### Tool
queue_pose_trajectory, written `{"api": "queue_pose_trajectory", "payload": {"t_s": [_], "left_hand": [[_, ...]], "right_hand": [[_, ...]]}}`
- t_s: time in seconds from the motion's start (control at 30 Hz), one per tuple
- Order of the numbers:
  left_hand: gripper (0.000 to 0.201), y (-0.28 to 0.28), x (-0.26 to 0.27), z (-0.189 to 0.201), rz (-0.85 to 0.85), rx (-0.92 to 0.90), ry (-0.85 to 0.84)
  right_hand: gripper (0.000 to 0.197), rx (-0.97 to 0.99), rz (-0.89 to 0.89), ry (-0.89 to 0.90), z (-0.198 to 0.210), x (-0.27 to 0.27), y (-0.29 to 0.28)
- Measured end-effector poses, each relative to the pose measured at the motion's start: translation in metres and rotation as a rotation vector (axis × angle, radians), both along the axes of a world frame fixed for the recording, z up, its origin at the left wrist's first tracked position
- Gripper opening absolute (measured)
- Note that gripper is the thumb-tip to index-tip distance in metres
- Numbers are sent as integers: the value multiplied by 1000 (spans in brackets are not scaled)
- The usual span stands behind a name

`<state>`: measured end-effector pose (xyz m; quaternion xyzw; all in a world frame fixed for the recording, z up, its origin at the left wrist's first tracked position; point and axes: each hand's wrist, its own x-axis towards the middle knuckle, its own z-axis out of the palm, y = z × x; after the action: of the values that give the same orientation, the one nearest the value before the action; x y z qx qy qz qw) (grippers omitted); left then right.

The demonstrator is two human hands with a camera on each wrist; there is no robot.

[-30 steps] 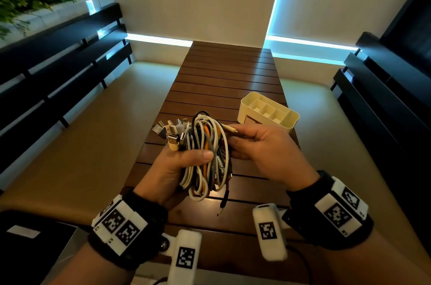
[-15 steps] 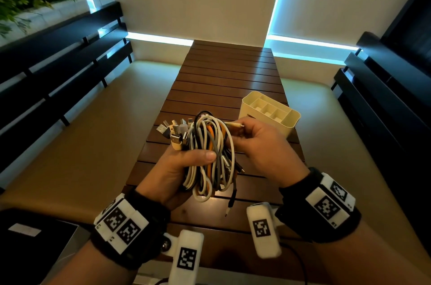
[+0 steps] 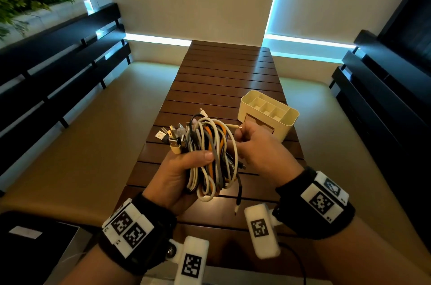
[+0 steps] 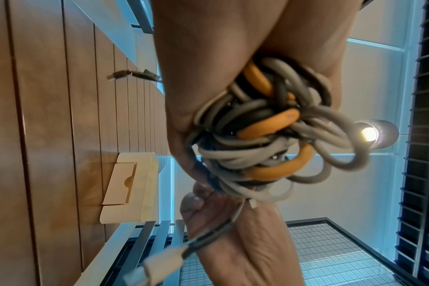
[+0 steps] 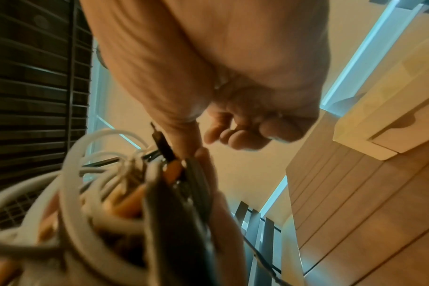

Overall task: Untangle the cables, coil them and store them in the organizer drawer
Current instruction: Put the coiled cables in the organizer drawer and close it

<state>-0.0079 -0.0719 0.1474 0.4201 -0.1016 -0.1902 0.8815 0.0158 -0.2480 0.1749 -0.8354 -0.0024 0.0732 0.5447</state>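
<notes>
A tangled bundle of white, grey, black and orange cables (image 3: 211, 156) (image 4: 269, 139) (image 5: 125, 203) hangs above the wooden table, gripped by my left hand (image 3: 184, 168) with the thumb across its front. Several plugs (image 3: 172, 137) fan out at its upper left. My right hand (image 3: 254, 144) pinches the plug end of a white cable (image 3: 234, 126) at the bundle's upper right. A dark cable end (image 3: 238, 205) dangles below. The cream organizer (image 3: 268, 116) (image 4: 132, 185) (image 5: 389, 108) stands on the table just behind my right hand, its front drawer shut.
The slatted wooden table (image 3: 224, 79) runs away from me between two cushioned benches (image 3: 93, 121). Dark slatted backrests (image 3: 58, 63) line both sides. A dark device (image 3: 35, 249) sits at the lower left.
Both hands with the bundle have risen slightly and moved toward the organizer. My right hand has kept its pinch on the white plug end.
</notes>
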Motion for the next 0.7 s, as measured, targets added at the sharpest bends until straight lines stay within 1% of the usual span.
{"api": "queue_pose_trajectory", "payload": {"t_s": [0.07, 0.1, 0.17, 0.2, 0.23, 0.3, 0.33, 0.37, 0.4, 0.5, 0.53, 0.6, 0.7], "left_hand": [[60, 0, 0, -1, -17, 20, -17], [56, 0, -1, 0, -20, 23, -21], [60, 1, -3, 1, -15, 7, -18], [65, 1, -4, 1, -4, -3, -19], [67, 0, -5, 2, 6, -15, -23], [67, -2, -7, 2, 15, -37, -41], [67, -3, -8, 1, 25, -33, -49], [66, -4, -8, 1, 41, -17, -57], [64, -5, -7, 1, 60, 1, -66], [51, -3, -2, 3, 149, 27, -49], [49, -1, 0, 5, 201, 38, -20], [48, 6, 5, 8, 279, 56, 20], [49, 16, 7, 13, 311, 67, 11]], "right_hand": [[17, -61, 31, 85, 0, 4, -2], [18, -55, 42, 124, 0, 4, -2], [22, 21, 47, 188, -4, 1, -1], [27, 88, 40, 229, -6, -1, -1], [37, 186, 41, 280, -8, -3, -1], [64, 429, 80, 399, -14, -6, -5], [70, 528, 103, 439, -15, -8, -7], [69, 593, 119, 460, -15, -9, -9], [64, 619, 122, 458, -14, -11, -10], [34, 605, 54, 386, -11, -13, -9], [29, 587, 23, 355, -9, -14, -9], [27, 492, -8, 282, -6, -16, -10], [17, 270, 90, 221, -3, -27, -9]]}}
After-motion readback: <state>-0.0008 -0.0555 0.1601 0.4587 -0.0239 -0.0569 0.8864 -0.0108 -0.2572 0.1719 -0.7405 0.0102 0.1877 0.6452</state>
